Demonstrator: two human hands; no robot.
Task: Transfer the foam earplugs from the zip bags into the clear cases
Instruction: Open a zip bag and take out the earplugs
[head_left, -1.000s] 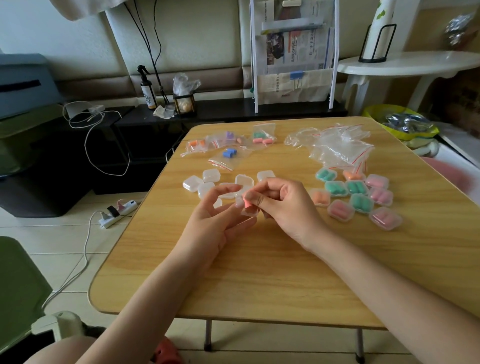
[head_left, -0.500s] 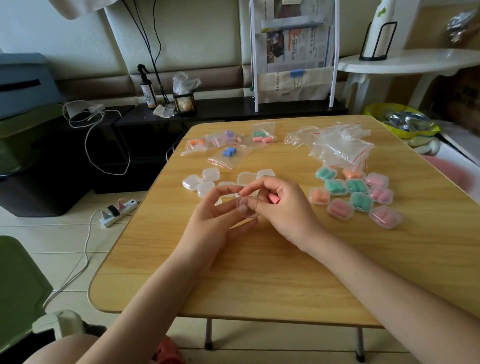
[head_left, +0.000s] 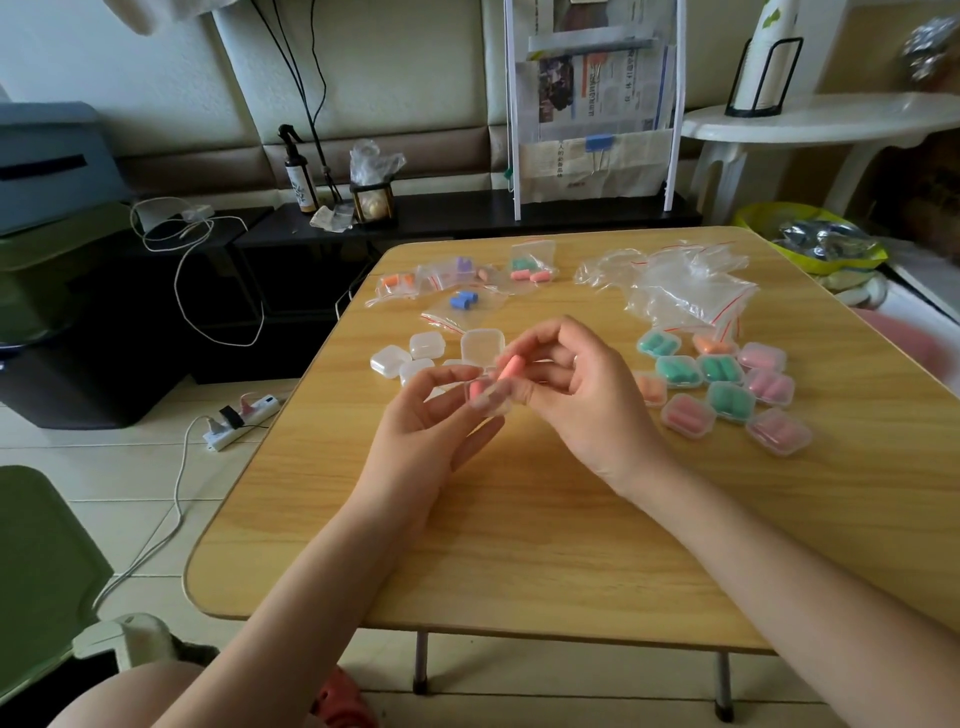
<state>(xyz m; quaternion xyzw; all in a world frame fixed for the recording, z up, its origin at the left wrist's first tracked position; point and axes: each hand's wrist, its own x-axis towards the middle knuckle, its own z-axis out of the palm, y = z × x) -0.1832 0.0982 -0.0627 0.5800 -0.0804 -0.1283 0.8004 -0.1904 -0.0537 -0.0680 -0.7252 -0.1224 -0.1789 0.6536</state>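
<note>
Change: since half a second ago the pink earplug (head_left: 508, 368) has come up into plain sight above the case, where before it sat low behind the right fingers; both hands have lifted a little toward the middle of the frame.
Near edge: the counter (head_left: 519, 545) shows bare wood from its front rim at the lower middle up to the wrists, the widest open room for moving; its rounded corner lies at lower left.
Left hand: the left hand (head_left: 431, 421) grips a small clear case (head_left: 488, 400) between thumb and curled fingers, held just above the counter at frame centre; something pink lies inside it.
Right hand: the right hand (head_left: 576, 384) pinches the pink earplug at its fingertips, tilted, its lower end at the case mouth.
Centre left: empty cases (head_left: 410, 356) sit clustered beyond the left hand; some are hidden by the fingers.
Right: filled cases (head_left: 727, 387), green, pink and orange, lie close together; the nearest orange one is partly hidden by the right hand.
Far left: zip bags with earplugs (head_left: 462, 283) lie near the far edge.
Far right: emptied zip bags (head_left: 680, 291) lie heaped; their number cannot be told.
Hard to tell: whether the held case has its lid attached.
</note>
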